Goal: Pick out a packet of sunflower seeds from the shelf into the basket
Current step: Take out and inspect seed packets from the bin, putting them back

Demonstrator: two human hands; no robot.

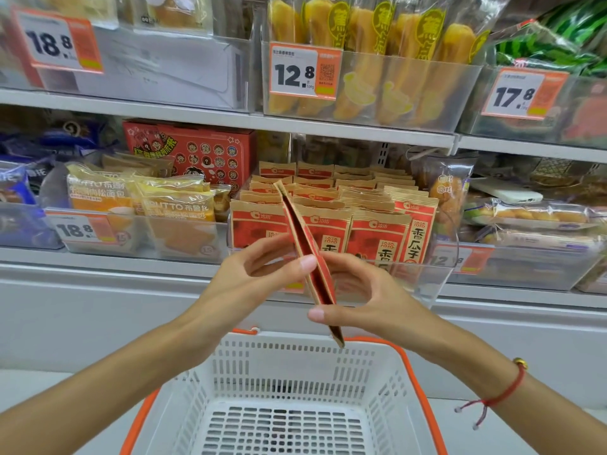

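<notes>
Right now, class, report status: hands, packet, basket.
Both hands, left and right, pinch the packet. Packet edge-on, above the basket. Basket empty, nothing blocking.

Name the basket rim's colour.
Orange, on a white slotted basket; clear in the head view.

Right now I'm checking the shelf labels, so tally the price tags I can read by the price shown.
18.8 tags: 2, one on the upper shelf and one on the lower shelf
12.8 tags: 1, on the upper shelf
17.8 tags: 1, at upper right
Total: 4 readable price tags. A fifth tag behind the clear bin front cannot be read fully.
</notes>
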